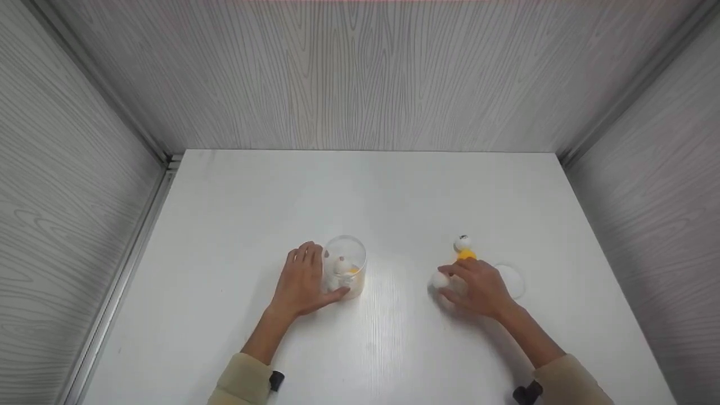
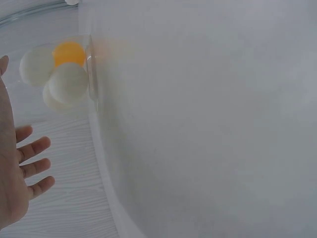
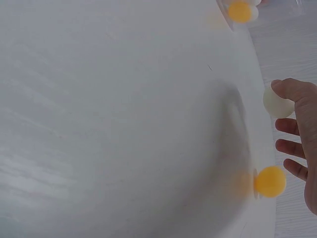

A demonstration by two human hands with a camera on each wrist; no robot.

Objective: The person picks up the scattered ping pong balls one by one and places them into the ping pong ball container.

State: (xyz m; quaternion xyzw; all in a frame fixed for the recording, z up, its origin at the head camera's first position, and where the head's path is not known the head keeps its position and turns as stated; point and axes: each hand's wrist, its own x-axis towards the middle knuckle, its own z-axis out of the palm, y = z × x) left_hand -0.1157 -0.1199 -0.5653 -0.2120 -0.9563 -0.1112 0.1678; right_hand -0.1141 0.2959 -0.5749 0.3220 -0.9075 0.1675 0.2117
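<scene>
Left hand (image 1: 302, 278) set against the left side of a clear cup (image 1: 360, 264), which is stood upright a little left of the table's centre line; its fingers are spread and nearly straight, the thumb laid across the near side. How firmly the cup is pressed cannot be told. Inside, an orange ball (image 2: 69, 53) and at least two white balls (image 2: 68, 83) are gathered low, near the base. The right hand (image 1: 478, 289), well apart from the left, is placed to the right of the cup; a white ball (image 1: 439, 280) is pinched there between thumb and index finger, the other fingers bent loosely. Just beyond the right hand, a second orange ball (image 1: 466, 255) is partly covered by it in the head view; a marked white ball (image 1: 462, 242), bearing a dark print, is seen just behind that one. A round translucent disc (image 1: 514, 281) is noted flat beside the right hand, on its outer side. Everything is set on a white table (image 1: 253, 197), bounded by grey wood-grain panels (image 1: 360, 73). Beige sleeves (image 1: 243, 378) are worn on both arms.
</scene>
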